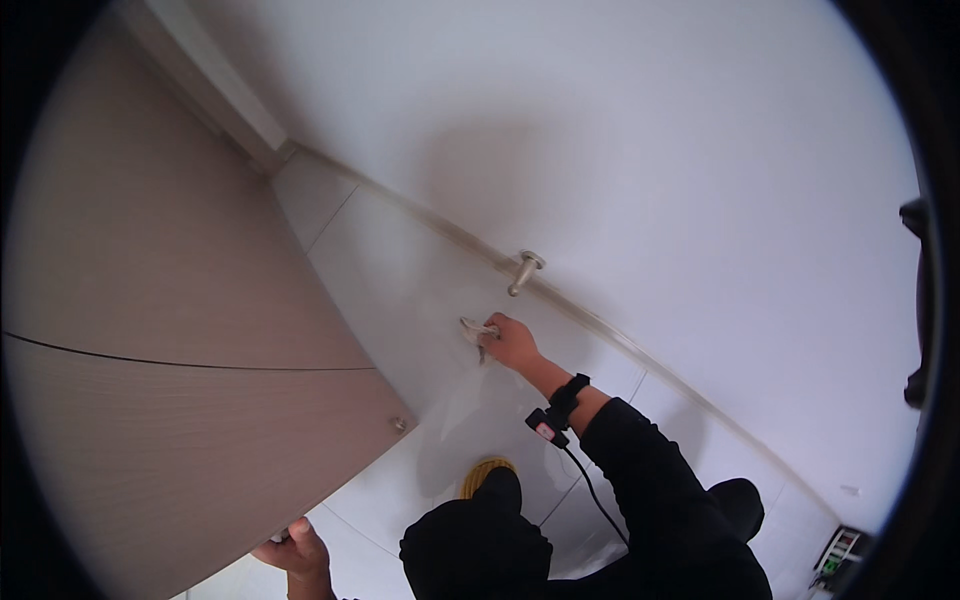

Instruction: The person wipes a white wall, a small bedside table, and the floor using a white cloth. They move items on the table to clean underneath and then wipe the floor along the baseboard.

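My right hand (512, 342) is closed on a crumpled light cloth (472, 330), held in front of the wall stop and above the tiled floor. At the lower left, my left hand (298, 553) is at the edge of a wood-grain door (225, 427), fingers partly hidden behind it; something small and pale shows at the fingers. A black strap with a small cabled device (547, 428) is on my right wrist. A small metal fitting (400, 424) sits near the door's corner.
A metal door stop (526, 271) sticks out from the white wall (675, 187) by the baseboard (585, 319). Pale floor tiles (360, 495) lie below. A yellow slipper (484, 472) shows at my foot. At the lower right stands a rack of small items (836, 559).
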